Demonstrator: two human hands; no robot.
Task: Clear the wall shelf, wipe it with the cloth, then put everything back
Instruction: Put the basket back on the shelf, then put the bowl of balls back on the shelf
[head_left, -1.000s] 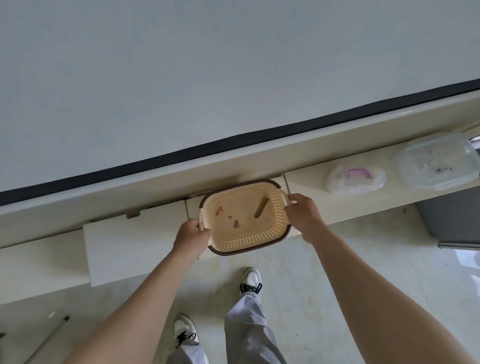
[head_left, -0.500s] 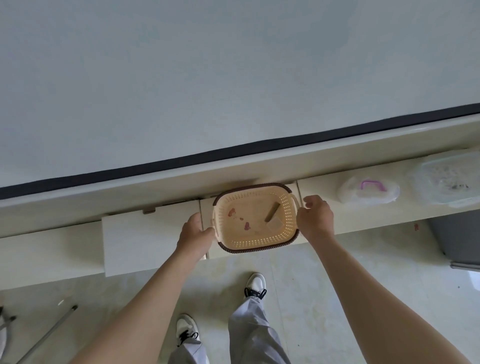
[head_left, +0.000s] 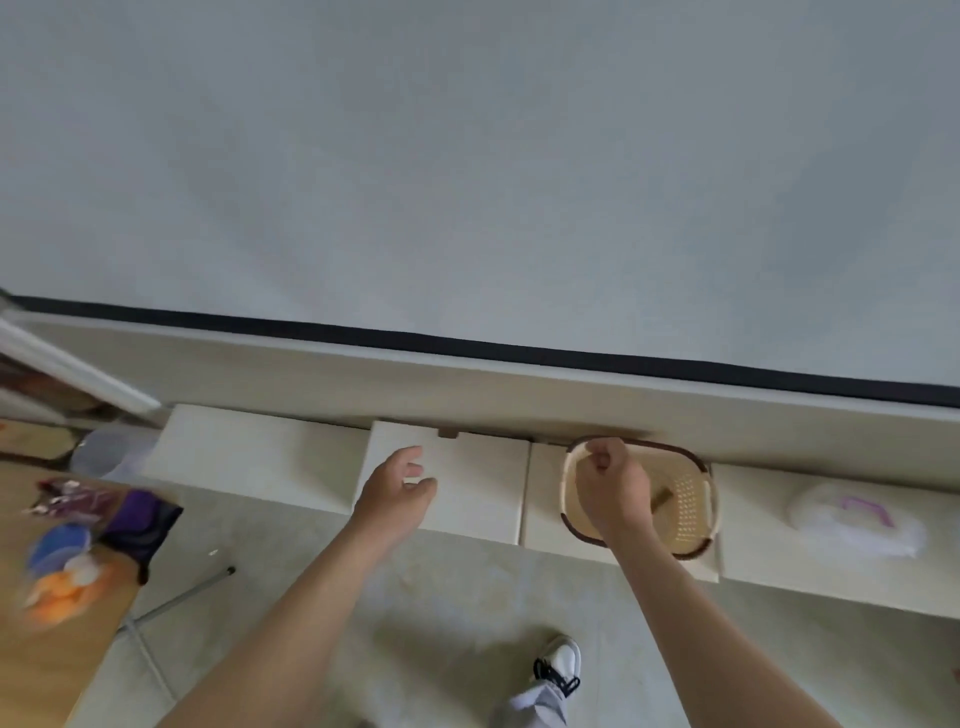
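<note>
Left hand (head_left: 397, 493): fingers apart and relaxed, thumb out, holding nothing. It hovers over a bare panel of the shelf (head_left: 467, 499), left of the basket (head_left: 685, 499).

Right hand (head_left: 613, 488): fingers curled in, knuckles over the basket's left end, fingertips by the back rim. I can't tell if they pinch the rim or just hang above it.

The basket sits on the shelf, its back rim against the rear ledge and its front rim near the shelf's front edge. A small brown stick (head_left: 662, 500) lies inside, partly hidden by my right wrist.

Versus half a second ago: both hands gripped the basket's end handles then. Now the left is off it and out to the side, and the right has gone from the right handle to the left end. The view has swung left, so a desk (head_left: 52, 649) is now in frame and the clear lidded box at the far right is out.

Materials:
- Basket: beige perforated plastic, rounded rectangle, dark brown rim.
- Shelf: glossy cream slabs with seams between them.
- Right of the basket: a soft white bag (head_left: 852, 519) with a purple mark.
- Desk: wood top. A purple cloth (head_left: 140, 525) is draped at its corner, beside blurred blue and orange items.
- Floor: pale tile, with a thin metal rod (head_left: 182, 597) lying on it.
</note>
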